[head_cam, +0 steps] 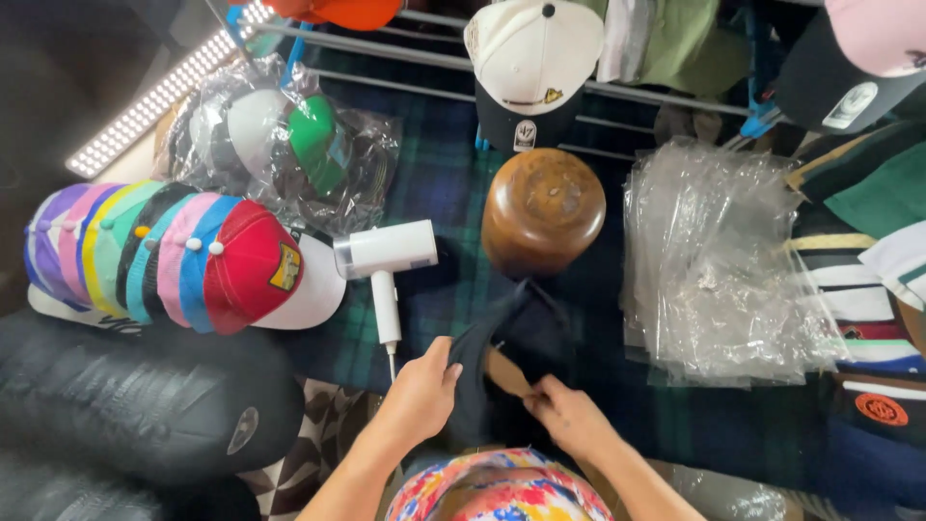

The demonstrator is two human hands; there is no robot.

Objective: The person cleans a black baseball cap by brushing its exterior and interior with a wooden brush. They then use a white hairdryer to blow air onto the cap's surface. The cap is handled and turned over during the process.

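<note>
My left hand grips the edge of a dark navy cap that lies low in the middle of the view, on a dark plaid cloth. My right hand pinches the tan underside of the cap's brim from the other side. Just beyond the cap stands a rounded brown wooden hat block. A white handheld steamer lies to the left of it, its handle pointing toward my left hand.
A row of several stacked coloured caps, red in front, lies at the left, with bagged caps behind. A pile of clear plastic bags sits at the right. Caps hang on a rail above. Black bags at lower left.
</note>
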